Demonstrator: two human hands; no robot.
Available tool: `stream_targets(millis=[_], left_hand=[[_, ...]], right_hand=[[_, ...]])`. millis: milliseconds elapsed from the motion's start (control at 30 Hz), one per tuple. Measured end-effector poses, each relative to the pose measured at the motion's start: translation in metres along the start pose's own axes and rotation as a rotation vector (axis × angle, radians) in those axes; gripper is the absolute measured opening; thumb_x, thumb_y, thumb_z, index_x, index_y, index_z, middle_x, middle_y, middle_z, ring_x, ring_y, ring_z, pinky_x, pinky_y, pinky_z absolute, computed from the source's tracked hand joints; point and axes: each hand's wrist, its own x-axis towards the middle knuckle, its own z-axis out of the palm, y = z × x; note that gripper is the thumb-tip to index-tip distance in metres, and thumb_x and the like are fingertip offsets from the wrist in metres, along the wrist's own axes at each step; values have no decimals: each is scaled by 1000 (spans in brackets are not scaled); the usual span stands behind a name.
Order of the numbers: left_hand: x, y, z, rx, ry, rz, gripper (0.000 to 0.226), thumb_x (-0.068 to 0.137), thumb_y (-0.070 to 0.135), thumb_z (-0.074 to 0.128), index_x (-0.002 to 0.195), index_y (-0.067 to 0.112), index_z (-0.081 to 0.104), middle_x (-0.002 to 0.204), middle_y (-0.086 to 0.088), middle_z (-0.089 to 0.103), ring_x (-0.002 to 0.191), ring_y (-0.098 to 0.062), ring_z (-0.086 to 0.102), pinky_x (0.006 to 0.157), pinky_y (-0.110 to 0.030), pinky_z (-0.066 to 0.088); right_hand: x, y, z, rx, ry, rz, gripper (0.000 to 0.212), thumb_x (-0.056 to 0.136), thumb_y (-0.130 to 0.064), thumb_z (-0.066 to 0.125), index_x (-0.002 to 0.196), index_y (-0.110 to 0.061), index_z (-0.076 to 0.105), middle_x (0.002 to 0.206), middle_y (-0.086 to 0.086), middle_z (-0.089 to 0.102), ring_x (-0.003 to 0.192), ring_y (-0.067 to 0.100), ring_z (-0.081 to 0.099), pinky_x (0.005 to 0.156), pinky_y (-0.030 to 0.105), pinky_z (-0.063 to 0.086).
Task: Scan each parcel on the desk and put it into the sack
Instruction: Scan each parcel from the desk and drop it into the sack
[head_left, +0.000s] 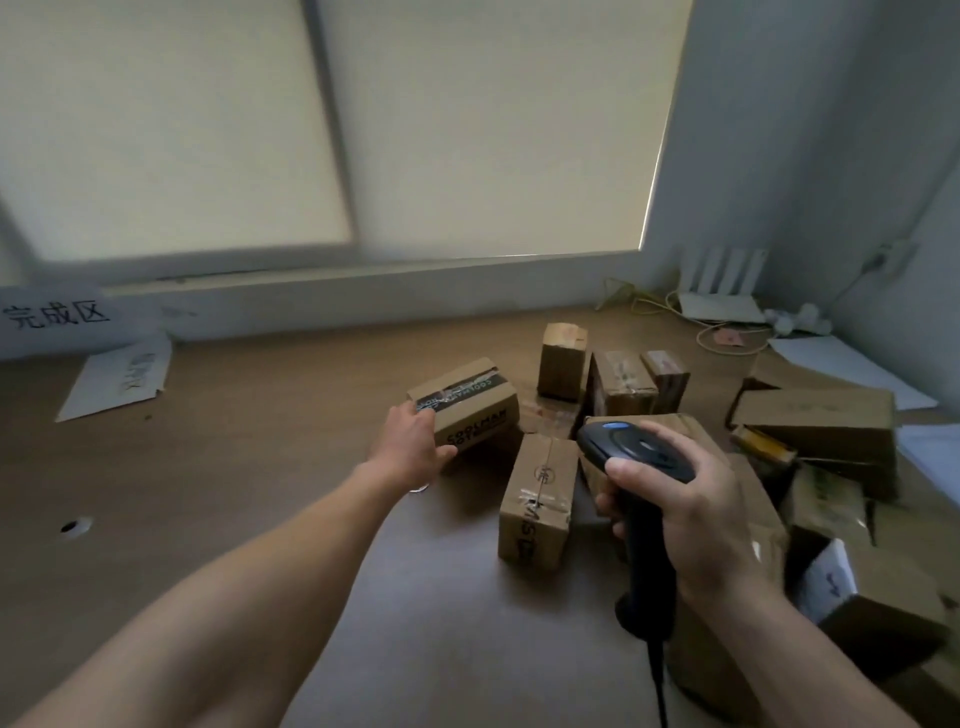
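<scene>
A brown tabletop (208, 493) runs up to a sill under drawn pale blinds (467, 130), and grey walls meet in the corner far beyond the right hand. A white router (722, 299) and loose cables (727, 340) lie in that corner. Well out to the left of the left hand, a paper sign (57, 317) with black characters leans at the wall, with a white envelope (119, 382) just in front of it.

The left hand (413, 441) reaches forward and grips a printed parcel (478, 410) at its near left end, fingers over the top edge and thumb on the side face. Whether the parcel rests flat cannot be told. The right hand (691, 514) is wrapped round the handle of a black scanner (634, 449), whose head points toward the left hand. A narrow taped box (540, 499) stands between the two hands. More cardboard parcels (815, 421) crowd beyond and to the right of the right hand.
</scene>
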Motion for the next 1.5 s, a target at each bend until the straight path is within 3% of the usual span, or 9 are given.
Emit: stream_targets(millis=[167, 400, 633, 900, 1100, 1233, 1300, 1433, 1500], left_hand=[[80, -7, 20, 60, -91, 36, 83, 78, 54, 77, 144, 16, 46, 145, -15, 40, 134, -34, 36, 111, -46, 40], [142, -17, 50, 99, -231, 30, 94, 66, 59, 83, 141, 22, 42, 154, -17, 28, 143, -44, 24, 116, -58, 29], [139, -27, 52, 59, -216, 7, 91, 59, 54, 86, 132, 27, 38, 126, -11, 47, 115, -33, 45, 99, -49, 47], [54, -44, 44, -113, -292, -122, 92, 45, 63, 82, 121, 36, 37, 119, -5, 49, 107, -26, 52, 91, -47, 55], [-70, -51, 40, -230, -374, -243, 75, 60, 45, 91, 119, 33, 45, 112, 2, 62, 97, -18, 64, 82, -38, 61], [-163, -54, 52, -272, -457, -352, 72, 60, 50, 90, 114, 33, 45, 109, 6, 65, 96, -16, 65, 85, -39, 60], [-205, -57, 62, -308, -503, -406, 71, 63, 49, 89, 117, 30, 46, 107, 6, 65, 96, -15, 66, 85, -38, 60], [-268, -60, 67, -492, -556, -519, 55, 82, 37, 81, 125, 20, 51, 98, 5, 63, 84, -10, 63, 55, -22, 51], [-281, -67, 67, -494, -462, -560, 52, 89, 32, 74, 133, 17, 53, 107, 0, 66, 92, -17, 65, 58, -26, 51]], right_hand=[[57, 24, 24, -8, 14, 67, 57, 73, -20, 84, 125, -23, 61, 91, 15, 73, 72, 28, 71, 57, 30, 56], [98, 40, 38, -44, 52, 108, 45, 80, -7, 76, 112, -33, 59, 85, 14, 73, 71, 27, 72, 55, 27, 55], [100, 48, 43, -48, 93, 139, 44, 79, -6, 78, 112, -31, 63, 87, 12, 74, 72, 34, 71, 54, 32, 55], [66, 33, 45, 6, 9, 154, 81, 65, -27, 80, 140, -16, 54, 95, 19, 72, 74, 31, 72, 59, 32, 55], [2, 18, 43, 42, -59, 136, 54, 82, -14, 77, 129, -29, 53, 101, 18, 71, 78, 29, 72, 59, 32, 56], [-51, 14, 38, 68, -135, 136, 72, 75, -21, 82, 140, -20, 51, 103, 19, 71, 76, 29, 72, 58, 31, 56], [-76, 16, 34, 66, -158, 135, 63, 79, -19, 81, 135, -21, 54, 104, 18, 70, 77, 27, 72, 58, 30, 56], [-115, 22, 29, 54, -198, 133, 44, 83, -14, 77, 120, -28, 57, 102, 16, 71, 73, 22, 72, 58, 30, 56], [-128, 23, 28, 54, -211, 141, 43, 82, -15, 78, 119, -28, 60, 102, 18, 71, 72, 23, 72, 57, 30, 56]])
